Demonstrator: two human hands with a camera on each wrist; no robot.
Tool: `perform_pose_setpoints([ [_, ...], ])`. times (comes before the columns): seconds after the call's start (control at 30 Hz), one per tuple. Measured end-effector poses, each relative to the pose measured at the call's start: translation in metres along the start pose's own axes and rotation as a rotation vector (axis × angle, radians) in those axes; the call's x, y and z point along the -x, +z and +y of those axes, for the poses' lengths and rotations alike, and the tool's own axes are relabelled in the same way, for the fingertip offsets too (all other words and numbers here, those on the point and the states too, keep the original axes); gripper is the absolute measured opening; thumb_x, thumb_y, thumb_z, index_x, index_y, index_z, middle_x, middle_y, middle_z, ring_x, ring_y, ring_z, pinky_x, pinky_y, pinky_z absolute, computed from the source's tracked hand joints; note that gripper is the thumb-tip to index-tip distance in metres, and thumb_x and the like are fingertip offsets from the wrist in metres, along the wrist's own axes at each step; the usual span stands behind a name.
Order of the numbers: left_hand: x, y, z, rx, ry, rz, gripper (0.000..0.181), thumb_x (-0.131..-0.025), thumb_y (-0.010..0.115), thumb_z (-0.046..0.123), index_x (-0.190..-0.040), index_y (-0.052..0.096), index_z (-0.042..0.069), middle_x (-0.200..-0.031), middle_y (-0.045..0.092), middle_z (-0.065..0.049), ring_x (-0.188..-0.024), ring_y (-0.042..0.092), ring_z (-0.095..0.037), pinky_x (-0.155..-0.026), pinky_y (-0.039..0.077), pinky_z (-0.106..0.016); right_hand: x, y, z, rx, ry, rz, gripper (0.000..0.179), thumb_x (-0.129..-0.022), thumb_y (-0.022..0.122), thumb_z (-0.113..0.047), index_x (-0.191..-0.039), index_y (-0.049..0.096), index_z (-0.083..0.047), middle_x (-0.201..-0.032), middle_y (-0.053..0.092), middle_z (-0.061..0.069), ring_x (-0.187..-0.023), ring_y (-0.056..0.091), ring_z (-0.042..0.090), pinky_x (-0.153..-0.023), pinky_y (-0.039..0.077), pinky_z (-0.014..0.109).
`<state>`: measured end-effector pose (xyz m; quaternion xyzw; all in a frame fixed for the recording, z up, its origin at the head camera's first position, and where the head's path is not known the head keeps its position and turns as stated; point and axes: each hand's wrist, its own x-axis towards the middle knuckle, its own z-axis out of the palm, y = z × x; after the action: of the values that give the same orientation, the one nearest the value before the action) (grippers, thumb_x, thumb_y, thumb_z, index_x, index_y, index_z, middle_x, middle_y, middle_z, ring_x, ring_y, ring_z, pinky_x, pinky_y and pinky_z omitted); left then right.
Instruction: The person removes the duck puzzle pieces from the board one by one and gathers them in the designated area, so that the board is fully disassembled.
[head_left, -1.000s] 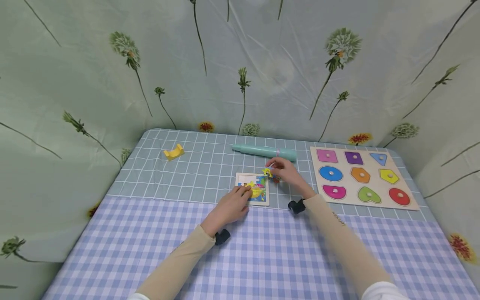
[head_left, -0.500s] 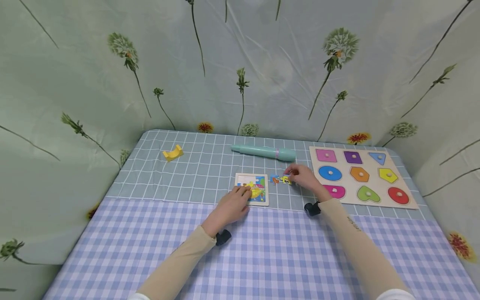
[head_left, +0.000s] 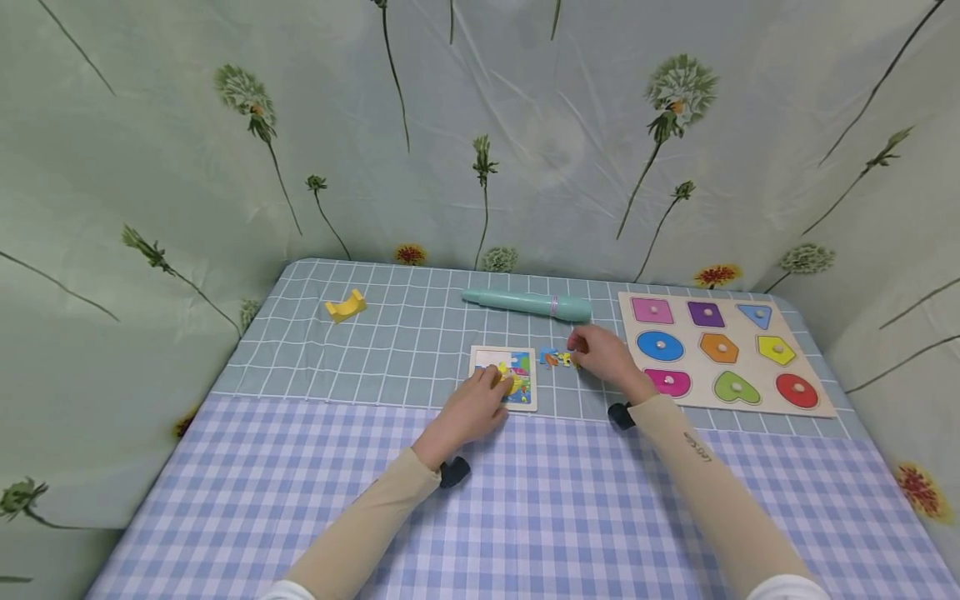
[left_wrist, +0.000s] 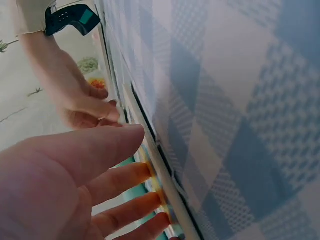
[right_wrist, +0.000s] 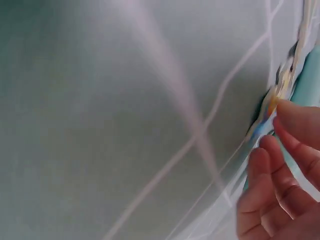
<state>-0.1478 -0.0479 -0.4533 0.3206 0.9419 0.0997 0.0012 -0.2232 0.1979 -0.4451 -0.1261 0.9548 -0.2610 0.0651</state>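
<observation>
A small picture puzzle in a wooden frame lies near the middle of the table, its upper left part bare wood. My left hand rests its fingertips on the yellow part of that picture, fingers nearly straight in the left wrist view. Just right of the frame are two loose jigsaw pieces. One is a blue and orange piece. The other, a yellow jigsaw piece, is pinched at its right edge between thumb and finger of my right hand; the right wrist view shows this pinch close over the cloth.
Behind the pieces lies a long teal tube. A wooden shape board with colourful knobbed pieces stands to the right, close to my right wrist. At the back left sits a yellow curved block. A checkered cloth covers the front.
My right hand has carried the yellow piece from the frame's right edge rightward and down beside the blue and orange piece. My left hand has shifted slightly right on the puzzle.
</observation>
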Motion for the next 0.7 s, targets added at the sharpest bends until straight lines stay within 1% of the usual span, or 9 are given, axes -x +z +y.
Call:
perform_pose_setpoints([
  [0.1,0.0,0.001,-0.001,-0.013,0.023,-0.002,0.044,-0.091,0.061,0.016,-0.132,0.055,0.002,-0.13,0.05,-0.015,-0.116,0.048,-0.032,-0.097,0.043,-0.04,-0.002,0.006,-0.007,-0.071,-0.091,0.016,0.008,-0.085,0.065,-0.001,-0.093,0.065,-0.001,-0.081,0.058,0.008,-0.075,0.052,0.023,-0.068,0.045,0.036],
  [0.2,0.0,0.001,0.0,-0.027,0.047,-0.005,0.046,-0.092,0.062,0.017,-0.133,0.053,0.0,-0.138,0.048,-0.013,-0.123,0.045,-0.035,-0.102,0.039,-0.042,-0.004,0.013,-0.017,-0.128,-0.193,-0.011,0.015,-0.085,0.063,0.001,-0.1,0.066,0.0,-0.088,0.06,0.01,-0.078,0.053,0.023,-0.069,0.046,0.037],
  [0.27,0.0,0.0,0.0,-0.03,0.057,-0.004,0.047,-0.091,0.063,0.017,-0.133,0.052,-0.001,-0.139,0.049,-0.013,-0.123,0.045,-0.036,-0.103,0.038,-0.043,-0.005,0.018,-0.025,-0.125,-0.245,-0.045,0.021,-0.085,0.064,0.0,-0.106,0.066,0.0,-0.096,0.059,0.011,-0.081,0.053,0.023,-0.071,0.046,0.037],
  [0.33,0.0,0.0,0.0,-0.03,0.065,-0.003,0.046,-0.091,0.064,0.017,-0.132,0.053,-0.001,-0.137,0.049,-0.013,-0.122,0.046,-0.036,-0.103,0.038,-0.043,-0.005,0.022,-0.032,-0.076,-0.281,-0.072,0.026,-0.085,0.065,-0.002,-0.111,0.067,-0.003,-0.104,0.057,0.012,-0.084,0.052,0.023,-0.072,0.046,0.037],
  [0.4,-0.001,-0.001,0.001,-0.037,0.07,-0.003,0.046,-0.091,0.065,0.017,-0.131,0.054,-0.002,-0.136,0.05,-0.014,-0.121,0.047,-0.036,-0.102,0.038,-0.043,-0.006,0.025,-0.038,-0.013,-0.303,-0.092,0.028,-0.086,0.066,-0.005,-0.114,0.068,-0.006,-0.109,0.055,0.013,-0.09,0.052,0.025,-0.075,0.046,0.039],
  [0.5,-0.001,-0.002,0.001,-0.052,0.078,-0.014,0.046,-0.091,0.065,0.018,-0.131,0.054,-0.002,-0.136,0.05,-0.014,-0.121,0.047,-0.035,-0.103,0.038,-0.043,-0.007,0.029,-0.043,0.053,-0.324,-0.103,0.025,-0.086,0.067,-0.008,-0.111,0.07,-0.009,-0.113,0.054,0.013,-0.099,0.051,0.028,-0.082,0.045,0.043],
  [0.57,-0.001,-0.003,0.002,-0.059,0.079,-0.025,0.046,-0.091,0.065,0.018,-0.131,0.053,-0.002,-0.137,0.05,-0.014,-0.123,0.047,-0.034,-0.104,0.036,-0.043,-0.008,0.03,-0.045,0.053,-0.333,-0.11,0.022,-0.086,0.067,-0.007,-0.107,0.071,-0.009,-0.114,0.053,0.013,-0.104,0.051,0.03,-0.085,0.044,0.044],
  [0.7,-0.001,-0.003,0.002,-0.058,0.078,-0.036,0.047,-0.091,0.065,0.017,-0.131,0.053,-0.003,-0.137,0.049,-0.015,-0.124,0.046,-0.034,-0.107,0.031,-0.043,-0.008,0.03,-0.047,0.012,-0.338,-0.117,0.018,-0.085,0.066,-0.001,-0.101,0.071,-0.007,-0.114,0.053,0.013,-0.107,0.049,0.032,-0.088,0.042,0.046],
])
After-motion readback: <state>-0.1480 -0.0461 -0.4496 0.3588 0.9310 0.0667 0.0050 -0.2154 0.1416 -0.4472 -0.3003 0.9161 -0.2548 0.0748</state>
